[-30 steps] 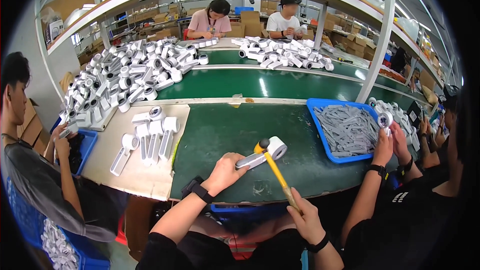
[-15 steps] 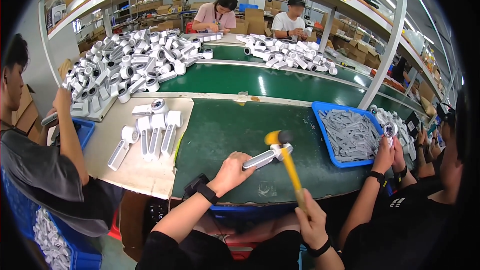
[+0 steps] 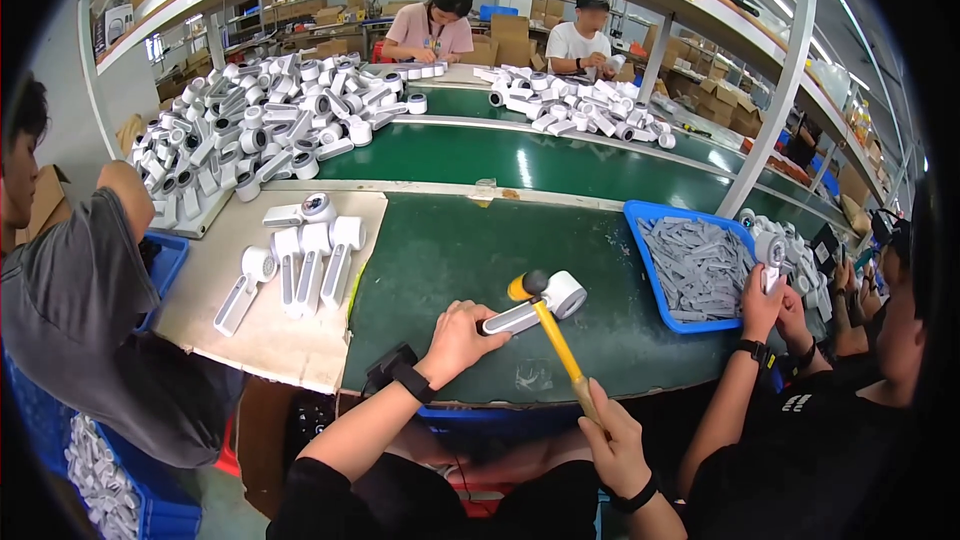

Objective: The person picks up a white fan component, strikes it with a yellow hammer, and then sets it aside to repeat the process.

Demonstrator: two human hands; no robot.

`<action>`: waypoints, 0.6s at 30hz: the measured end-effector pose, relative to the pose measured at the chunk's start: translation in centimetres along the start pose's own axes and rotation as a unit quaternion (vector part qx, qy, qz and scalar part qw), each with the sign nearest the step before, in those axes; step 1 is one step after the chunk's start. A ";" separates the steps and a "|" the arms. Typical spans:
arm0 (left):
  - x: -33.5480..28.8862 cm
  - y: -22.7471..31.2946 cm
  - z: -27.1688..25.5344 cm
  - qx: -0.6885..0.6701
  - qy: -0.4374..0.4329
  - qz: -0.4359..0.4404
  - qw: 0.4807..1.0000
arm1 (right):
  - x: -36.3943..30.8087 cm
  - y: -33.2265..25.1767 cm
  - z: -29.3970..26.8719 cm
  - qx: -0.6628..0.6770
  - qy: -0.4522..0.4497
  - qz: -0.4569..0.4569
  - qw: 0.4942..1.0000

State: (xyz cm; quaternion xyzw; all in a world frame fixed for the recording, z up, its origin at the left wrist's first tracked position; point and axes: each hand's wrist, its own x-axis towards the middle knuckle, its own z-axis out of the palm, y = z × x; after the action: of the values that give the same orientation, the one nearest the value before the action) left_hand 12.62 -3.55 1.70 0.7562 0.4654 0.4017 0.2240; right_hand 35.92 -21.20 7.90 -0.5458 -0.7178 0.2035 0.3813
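Observation:
My left hand (image 3: pixel 463 345) is closed around the handle end of a white handheld device (image 3: pixel 566 292). It lies tilted on the green tabletop, its round head pointing away to the right, a grey strip set along the handle. In my right hand (image 3: pixel 613 450) is a mallet (image 3: pixel 562 348) with a yellow handle and a yellow-and-black head. The mallet head is over the device's handle, close to the round head; whether they touch I cannot tell. Several similar white devices (image 3: pixel 312 265) lie on a cardboard sheet to the left.
A blue tray (image 3: pixel 655 285) of grey strips stands at the right. Large heaps of white devices (image 3: pixel 270 115) sit at the far left, beside the green conveyor belt (image 3: pixel 450 155). A co-worker's hands (image 3: pixel 765 310) hold a device at the right; another person (image 3: pixel 80 290) sits at the left.
The mallet head has shifted left and slightly nearer, off the device's round head and over its handle. The co-worker at the right has lowered a device; the left co-worker's arm has moved.

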 end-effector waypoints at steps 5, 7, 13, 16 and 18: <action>-0.1 -0.3 0.2 0.056 0.021 -0.004 0.998 | 0.2 -0.2 0.2 -0.061 -0.083 0.010 0.995; -0.4 -0.2 0.5 0.023 0.008 -0.008 1.000 | -0.3 -0.5 0.1 -0.031 -0.076 0.020 0.996; -0.1 0.3 0.2 0.047 0.015 0.002 0.999 | -0.2 0.0 0.0 -0.029 -0.059 0.011 0.998; -0.1 0.5 0.4 0.027 0.020 0.020 0.999 | -1.1 0.3 0.3 0.002 -0.014 -0.017 1.000; 0.3 0.2 0.3 0.036 0.019 0.024 0.999 | -1.0 1.2 0.7 0.002 -0.010 -0.019 1.000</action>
State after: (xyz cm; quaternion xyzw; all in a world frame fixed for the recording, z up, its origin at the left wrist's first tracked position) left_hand 13.08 -3.39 1.80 0.7671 0.4654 0.4041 0.1781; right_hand 36.25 -21.63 6.24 -0.5294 -0.7314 0.2031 0.3789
